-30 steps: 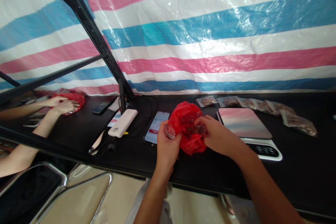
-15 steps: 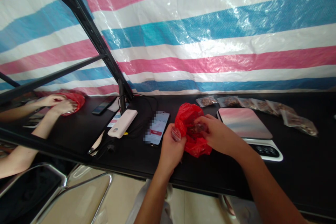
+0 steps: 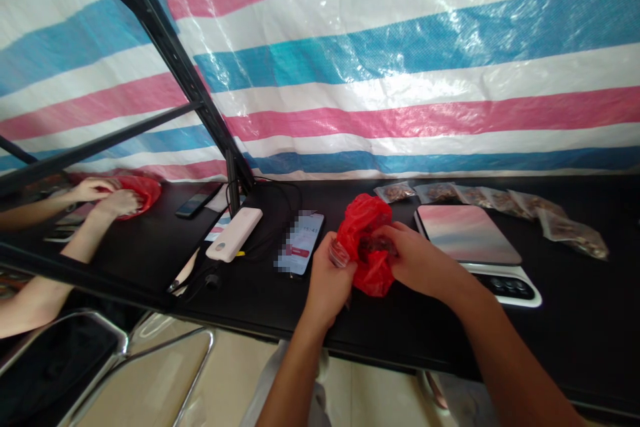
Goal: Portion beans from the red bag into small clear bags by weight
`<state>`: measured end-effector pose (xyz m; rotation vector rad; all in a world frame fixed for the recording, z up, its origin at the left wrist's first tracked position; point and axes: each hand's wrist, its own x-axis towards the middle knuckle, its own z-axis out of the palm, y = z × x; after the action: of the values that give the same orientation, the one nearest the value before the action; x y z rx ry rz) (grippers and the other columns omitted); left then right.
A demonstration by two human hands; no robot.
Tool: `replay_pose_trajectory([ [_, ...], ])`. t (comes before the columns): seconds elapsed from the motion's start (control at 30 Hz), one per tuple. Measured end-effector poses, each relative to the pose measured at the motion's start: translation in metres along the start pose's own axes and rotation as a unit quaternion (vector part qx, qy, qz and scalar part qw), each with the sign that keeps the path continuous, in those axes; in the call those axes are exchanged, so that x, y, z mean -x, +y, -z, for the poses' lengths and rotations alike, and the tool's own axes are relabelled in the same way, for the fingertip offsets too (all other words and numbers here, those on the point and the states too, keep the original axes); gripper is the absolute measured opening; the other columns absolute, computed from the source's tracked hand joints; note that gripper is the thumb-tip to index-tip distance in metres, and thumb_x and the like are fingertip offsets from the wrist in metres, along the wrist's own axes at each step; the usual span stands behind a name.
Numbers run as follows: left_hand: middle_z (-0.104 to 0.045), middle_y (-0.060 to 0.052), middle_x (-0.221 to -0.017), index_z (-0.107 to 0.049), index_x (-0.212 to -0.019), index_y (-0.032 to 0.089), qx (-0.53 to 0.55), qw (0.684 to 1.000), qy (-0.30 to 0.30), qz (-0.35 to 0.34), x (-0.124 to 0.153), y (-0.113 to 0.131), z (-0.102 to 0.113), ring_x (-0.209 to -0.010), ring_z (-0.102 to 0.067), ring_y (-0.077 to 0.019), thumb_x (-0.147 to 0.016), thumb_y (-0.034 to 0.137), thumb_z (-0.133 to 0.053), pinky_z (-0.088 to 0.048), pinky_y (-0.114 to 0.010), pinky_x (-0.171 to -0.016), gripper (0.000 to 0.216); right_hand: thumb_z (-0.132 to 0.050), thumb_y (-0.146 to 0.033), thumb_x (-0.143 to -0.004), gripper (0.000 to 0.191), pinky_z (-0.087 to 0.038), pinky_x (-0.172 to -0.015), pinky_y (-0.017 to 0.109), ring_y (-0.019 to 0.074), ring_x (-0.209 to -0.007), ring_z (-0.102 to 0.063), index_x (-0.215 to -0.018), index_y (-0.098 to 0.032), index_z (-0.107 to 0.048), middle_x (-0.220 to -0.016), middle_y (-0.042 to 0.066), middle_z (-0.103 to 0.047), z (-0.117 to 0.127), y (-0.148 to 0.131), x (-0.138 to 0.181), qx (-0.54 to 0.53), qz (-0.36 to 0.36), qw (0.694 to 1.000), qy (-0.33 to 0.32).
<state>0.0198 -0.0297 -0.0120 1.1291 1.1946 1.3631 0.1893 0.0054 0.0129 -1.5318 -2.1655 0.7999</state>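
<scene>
A crumpled red plastic bag [image 3: 379, 278] stands with its mouth gaping on the black table, and small dark brown pieces [image 3: 369, 245] show inside. My left hand [image 3: 333, 280] is closed at the bag's left side on a small clear plastic bag [image 3: 339, 253], pressed against the red plastic. From the right, my right hand [image 3: 415, 252] reaches into the mouth of the red bag. Its fingers are bent together at the brown pieces; the fingertips are partly hidden, so what they pinch is unclear.
A kitchen scale [image 3: 470, 233] stands to the right. Behind it, several clear bags of brown pieces [image 3: 577, 237] lie in a row. A phone [image 3: 301, 243] and a white power bank [image 3: 234, 235] lie left. Beyond the black metal frame [image 3: 187, 80], another person's hands [image 3: 117, 200] work at a red bag.
My right hand's fingers have sunk slightly deeper into the red bag. The bag's front edge has drawn in a little, and my left hand keeps its hold on the clear bag.
</scene>
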Motion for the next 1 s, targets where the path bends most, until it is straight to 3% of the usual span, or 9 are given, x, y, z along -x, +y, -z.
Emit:
replay_pose_trajectory([
  [0.33,-0.063,0.004,-0.079,-0.059,-0.09,0.02,0.079,0.996,0.04,0.002,-0.005,-0.008,-0.008,-0.072,-0.058,-0.0123,-0.061,0.007,-0.057,-0.044,-0.021,-0.068,0.032,-0.057,0.001,-0.079,0.034,-0.049,-0.091,0.03,0.018,-0.091,-0.066,-0.104,-0.019,-0.068,-0.11,0.007,-0.062,-0.001,0.0,0.0,-0.033,0.043,0.999,-0.001],
  [0.63,-0.061,0.006,-0.074,-0.058,-0.092,0.021,0.2,0.975,0.077,0.052,-0.004,0.0,-0.011,-0.062,-0.055,-0.0098,-0.058,0.008,-0.059,-0.043,-0.02,-0.062,0.036,-0.057,0.0,-0.079,0.039,-0.048,-0.082,0.029,0.0172,-0.086,-0.065,-0.11,-0.021,-0.068,-0.105,0.006,-0.061,-0.009,0.0,-0.006,-0.031,0.03,0.999,0.019],
  [0.8,-0.063,0.004,-0.078,-0.058,-0.092,0.021,0.18,0.98,0.081,0.037,-0.005,-0.002,-0.009,-0.067,-0.057,-0.0111,-0.059,0.007,-0.059,-0.045,-0.021,-0.066,0.036,-0.054,0.002,-0.075,0.04,-0.051,-0.08,0.029,0.0174,-0.087,-0.067,-0.107,-0.02,-0.065,-0.107,0.007,-0.066,-0.013,0.002,-0.01,-0.089,0.029,0.995,0.044],
  [1.0,-0.063,0.003,-0.08,-0.057,-0.091,0.021,0.057,0.996,0.064,-0.014,-0.005,-0.005,-0.007,-0.073,-0.058,-0.0131,-0.064,0.007,-0.059,-0.046,-0.023,-0.072,0.03,-0.054,0.001,-0.068,0.042,-0.053,-0.071,0.027,0.0161,-0.08,-0.07,-0.102,-0.021,-0.062,-0.099,0.003,-0.072,-0.013,0.005,-0.013,-0.218,0.004,0.975,0.042],
])
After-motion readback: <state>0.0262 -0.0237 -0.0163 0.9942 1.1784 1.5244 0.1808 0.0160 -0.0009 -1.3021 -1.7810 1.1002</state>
